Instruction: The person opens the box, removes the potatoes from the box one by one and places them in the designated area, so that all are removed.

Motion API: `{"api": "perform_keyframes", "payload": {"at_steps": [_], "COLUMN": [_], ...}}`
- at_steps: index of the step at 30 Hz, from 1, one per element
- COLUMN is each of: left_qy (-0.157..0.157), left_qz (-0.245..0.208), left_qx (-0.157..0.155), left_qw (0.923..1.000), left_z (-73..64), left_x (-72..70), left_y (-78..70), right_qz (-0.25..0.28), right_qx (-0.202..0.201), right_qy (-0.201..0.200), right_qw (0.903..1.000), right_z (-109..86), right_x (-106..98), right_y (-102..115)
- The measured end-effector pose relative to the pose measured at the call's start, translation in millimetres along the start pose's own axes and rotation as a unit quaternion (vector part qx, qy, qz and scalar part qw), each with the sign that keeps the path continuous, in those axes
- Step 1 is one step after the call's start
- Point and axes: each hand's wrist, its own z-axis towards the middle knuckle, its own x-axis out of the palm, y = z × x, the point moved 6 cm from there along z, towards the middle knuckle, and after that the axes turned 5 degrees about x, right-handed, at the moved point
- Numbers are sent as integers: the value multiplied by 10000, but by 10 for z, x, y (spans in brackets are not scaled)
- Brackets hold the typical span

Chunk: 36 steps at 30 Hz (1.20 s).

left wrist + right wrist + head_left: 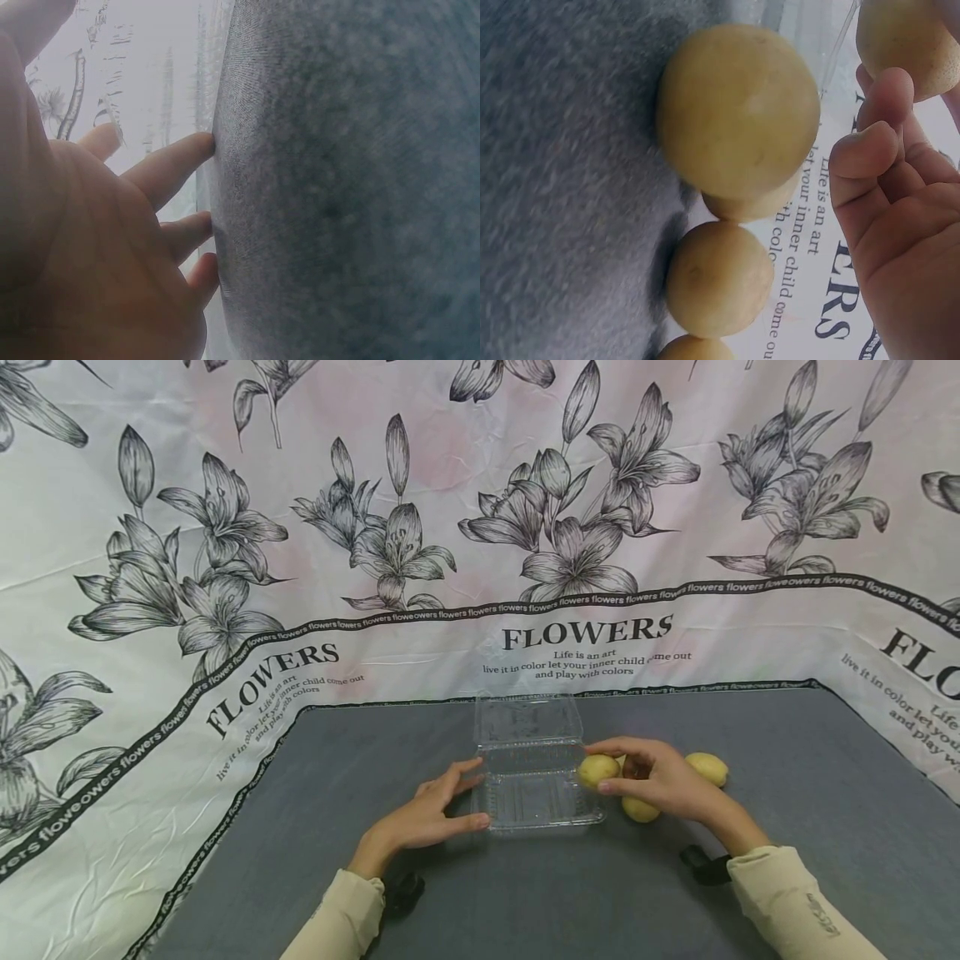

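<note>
My right hand (667,781) pinches a yellow lemon (597,771) between thumb and fingers, at the right edge of a clear plastic clamshell box (536,802). In the right wrist view that held lemon (909,46) shows at the upper right, past curled fingers. The box stands open, its lid (528,720) tipped back toward the cloth. My left hand (423,814) is at the box's left side, fingers spread and fairly straight, thumb near the front left corner. More lemons lie under and beside my right hand, one in front (641,810) and one at the right (707,768).
Several loose lemons (720,279) sit in a row on the grey tabletop (540,893). Behind the table hangs a white flower-printed cloth (420,652). Black wrist straps (705,866) show by both cuffs.
</note>
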Motion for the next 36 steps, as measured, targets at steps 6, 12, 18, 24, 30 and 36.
{"api": "perform_keyframes", "payload": {"at_steps": [6,12,18,24,30,36], "left_qy": [-17,-14,-3,-28,-18,-9], "left_qz": [16,0,11,12,16,-8], "left_qx": [63,4,-36,-14,16,9], "left_qw": [10000,10000,10000,10000,10000,10000], "left_z": [6,8,12,1,7,18], "left_x": [2,12,20,13,16,14], "left_y": [9,23,39,22,28,36], "right_qz": [1,142,174,120,152,-35], "right_qx": [146,168,68,168,174,438], "right_qy": [-6,4,-24,-29,-74,-255], "right_qw": [9999,9998,9998,9998,9997,9987], "right_z": [-47,-90,-142,-187,-219,-264], "right_x": [-28,-69,-115,-137,-168,-234], "right_y": [-34,-55,-57,-75,-96,-158]}}
